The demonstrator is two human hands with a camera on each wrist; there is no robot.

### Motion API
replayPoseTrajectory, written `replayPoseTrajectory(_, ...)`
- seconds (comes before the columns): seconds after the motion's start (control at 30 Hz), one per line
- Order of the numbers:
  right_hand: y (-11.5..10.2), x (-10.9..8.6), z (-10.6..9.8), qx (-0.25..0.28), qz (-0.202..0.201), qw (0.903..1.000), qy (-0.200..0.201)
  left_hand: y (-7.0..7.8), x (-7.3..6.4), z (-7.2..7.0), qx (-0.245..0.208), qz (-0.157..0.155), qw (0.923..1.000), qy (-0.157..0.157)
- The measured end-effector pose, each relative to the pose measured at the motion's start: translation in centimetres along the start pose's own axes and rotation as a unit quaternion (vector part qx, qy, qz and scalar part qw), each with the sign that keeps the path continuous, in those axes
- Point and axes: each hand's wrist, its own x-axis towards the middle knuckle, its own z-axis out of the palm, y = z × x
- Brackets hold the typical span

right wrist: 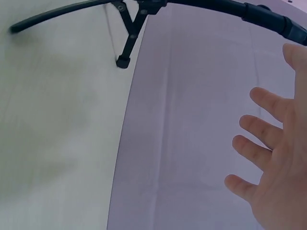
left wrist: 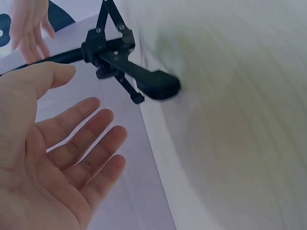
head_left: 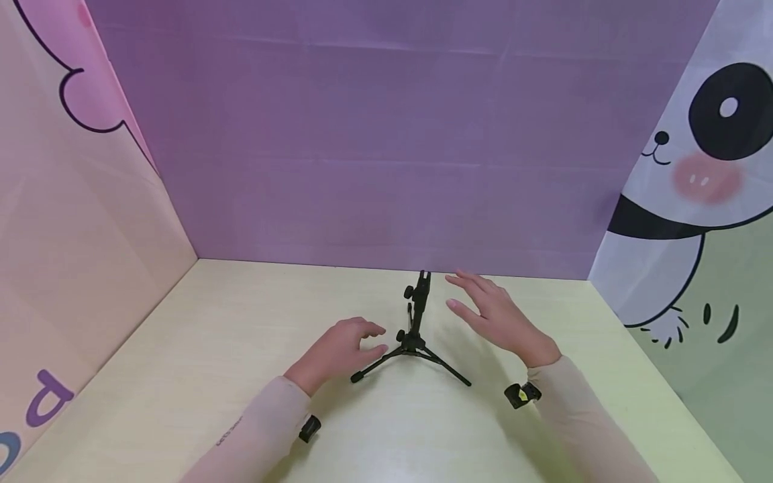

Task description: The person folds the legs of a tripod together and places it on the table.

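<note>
A small black tripod stand (head_left: 414,341) stands upright on the table with its legs spread. Knobs stick out from the left side of its post. My left hand (head_left: 341,350) is just left of it, thumb and fingers parted above one leg. In the left wrist view that hand (left wrist: 62,148) shows a bare palm below the stand (left wrist: 144,79). My right hand (head_left: 492,314) hovers to the right of the post's top, holding nothing. The right wrist view has its fingers (right wrist: 259,153) spread apart, with the stand's post (right wrist: 216,5) running above them.
The pale table (head_left: 241,335) meets a purple back wall (head_left: 386,147). Printed panels close in both sides, one with a panda (head_left: 676,201) on the right. Each wrist wears a black strap device, such as the right one (head_left: 522,394).
</note>
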Motion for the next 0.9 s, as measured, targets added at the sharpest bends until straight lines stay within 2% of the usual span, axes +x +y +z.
replayPoseTrajectory(0.23, -1.1, 0.9, 0.0, 0.013, -0.005, 0.9999, 0.000, 0.7, 0.7, 0.6, -0.016, -0.007, 0.9998, -0.011)
replayPoseTrajectory(0.33, -1.5, 1.2, 0.1, 0.022, -0.007, 0.9997, 0.000, 0.9, 1.0, 0.9, -0.008, -0.007, 0.9999, -0.007)
replayPoseTrajectory(0.47, -1.9, 1.8, 0.0, 0.047, -0.013, 0.9988, 0.004, 1.0, 1.4, 1.2, 0.010, -0.009, 0.9999, 0.003)
replayPoseTrajectory(0.7, -3.1, 2.5, -0.2, 0.115, 0.001, 0.9933, 0.007, 1.3, 2.0, 1.8, 0.012, -0.020, 0.9997, 0.008)
replayPoseTrajectory(0.9, -3.6, 3.1, -0.1, 0.140, -0.026, 0.9895, 0.027, 1.3, 2.3, 2.3, 0.010, -0.027, 0.9996, 0.004)
